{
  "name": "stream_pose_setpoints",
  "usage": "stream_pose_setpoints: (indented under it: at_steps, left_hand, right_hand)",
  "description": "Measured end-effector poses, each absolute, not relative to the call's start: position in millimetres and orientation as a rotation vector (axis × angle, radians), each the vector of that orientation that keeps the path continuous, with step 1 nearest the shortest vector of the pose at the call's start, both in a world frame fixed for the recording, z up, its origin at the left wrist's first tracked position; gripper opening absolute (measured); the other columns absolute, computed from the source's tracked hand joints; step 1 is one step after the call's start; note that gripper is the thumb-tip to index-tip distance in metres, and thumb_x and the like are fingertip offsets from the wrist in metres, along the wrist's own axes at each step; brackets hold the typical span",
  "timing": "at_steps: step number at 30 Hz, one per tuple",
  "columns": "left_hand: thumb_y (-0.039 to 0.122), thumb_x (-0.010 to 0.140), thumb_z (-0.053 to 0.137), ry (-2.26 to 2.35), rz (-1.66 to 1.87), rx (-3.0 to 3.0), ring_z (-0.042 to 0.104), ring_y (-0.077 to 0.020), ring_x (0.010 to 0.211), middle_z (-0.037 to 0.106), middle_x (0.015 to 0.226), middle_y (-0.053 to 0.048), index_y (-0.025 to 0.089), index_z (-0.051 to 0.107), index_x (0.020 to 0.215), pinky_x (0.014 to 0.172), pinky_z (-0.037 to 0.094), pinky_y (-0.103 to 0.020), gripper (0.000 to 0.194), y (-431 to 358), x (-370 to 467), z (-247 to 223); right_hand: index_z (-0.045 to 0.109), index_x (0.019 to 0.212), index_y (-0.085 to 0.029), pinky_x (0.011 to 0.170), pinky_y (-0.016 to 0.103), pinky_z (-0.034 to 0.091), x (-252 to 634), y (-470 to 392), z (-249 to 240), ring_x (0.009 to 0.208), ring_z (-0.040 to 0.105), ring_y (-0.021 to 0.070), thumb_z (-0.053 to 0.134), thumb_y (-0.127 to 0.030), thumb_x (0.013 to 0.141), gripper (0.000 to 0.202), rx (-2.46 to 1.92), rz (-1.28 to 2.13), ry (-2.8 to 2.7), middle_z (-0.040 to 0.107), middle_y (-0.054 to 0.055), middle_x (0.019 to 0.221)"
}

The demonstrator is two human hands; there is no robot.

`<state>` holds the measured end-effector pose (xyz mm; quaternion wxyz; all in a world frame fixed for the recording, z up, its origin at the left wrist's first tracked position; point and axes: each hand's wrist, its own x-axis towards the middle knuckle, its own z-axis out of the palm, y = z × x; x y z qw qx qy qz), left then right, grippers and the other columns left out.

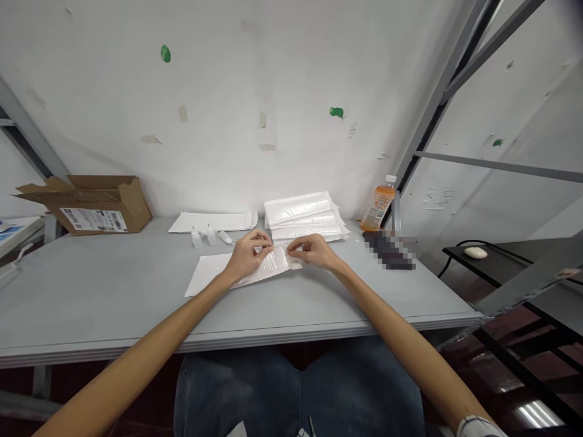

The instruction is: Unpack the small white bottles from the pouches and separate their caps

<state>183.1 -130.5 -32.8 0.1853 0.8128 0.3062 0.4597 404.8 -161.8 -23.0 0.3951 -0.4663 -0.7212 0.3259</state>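
A white bubble mailer (276, 262) lies slantwise on the grey table in front of me. My left hand (249, 255) pinches its upper edge between thumb and fingers. At the mailer's right end, my right hand (314, 250) has its thumb and fingertips closed on the edge by the flap. Toward the left, a smooth flat white part (204, 273) reaches out from under my left hand; whether it belongs to the same mailer I cannot tell. Just behind my hands rests a fanned stack of white bubble mailers (303, 215).
Several small white pieces (210, 235) stand left of my hands, before a flat white package (212, 222). An open cardboard box (102, 209) sits at the far left. On the right are an orange drink bottle (379, 205) and a blurred dark item (392, 250). Metal frame posts flank the table.
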Motion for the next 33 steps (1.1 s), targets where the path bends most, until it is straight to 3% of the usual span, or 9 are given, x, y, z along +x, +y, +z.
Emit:
stream_pose_setpoints:
  at_steps: [9, 19, 26, 33]
  left_hand:
    - [0.029, 0.085, 0.061, 0.866, 1.32, 2.298, 0.059, -0.0136, 0.072, 0.065, 0.091, -0.006, 0.019, 0.074, 0.075, 0.049, 0.045, -0.022, 0.019, -130, 182, -34]
    - [0.026, 0.084, 0.061, 0.859, 1.323, 2.322, 0.059, -0.0127, 0.071, 0.065, 0.091, -0.006, 0.019, 0.074, 0.075, 0.048, 0.043, -0.021, 0.018, -128, 181, -37]
    - [0.025, 0.086, 0.059, 0.847, 1.255, 2.415, 0.058, -0.0124, 0.07, 0.065, 0.092, -0.005, 0.019, 0.074, 0.077, 0.05, 0.044, -0.023, 0.019, -126, 185, -37]
    - [0.02, 0.087, 0.056, 0.784, 1.196, 2.611, 0.06, -0.0127, 0.073, 0.066, 0.097, -0.003, 0.019, 0.072, 0.076, 0.06, 0.045, -0.026, 0.02, -127, 246, -21]
  right_hand:
    - [0.076, 0.086, -0.014, 0.042, 0.023, 0.042, 405, -162, -25, 0.041, 0.047, 0.004, 0.073, -0.031, 0.074, 0.021, -1.131, 0.924, -1.84, 0.074, 0.007, 0.089]
    - [0.074, 0.105, -0.018, 0.035, 0.02, 0.039, 395, -171, -16, 0.043, 0.047, 0.0042, 0.069, -0.029, 0.075, 0.032, -1.056, 1.153, -1.853, 0.073, 0.008, 0.11]
    - [0.073, 0.078, -0.017, 0.041, 0.025, 0.04, 422, -163, -9, 0.04, 0.044, 0.0045, 0.066, -0.041, 0.079, 0.025, -1.172, 0.725, -1.635, 0.074, 0.007, 0.095]
    - [0.069, 0.074, -0.015, 0.04, 0.024, 0.038, 473, -147, -6, 0.038, 0.047, 0.0065, 0.064, -0.041, 0.076, 0.026, -1.229, 0.327, -1.254, 0.071, 0.004, 0.079]
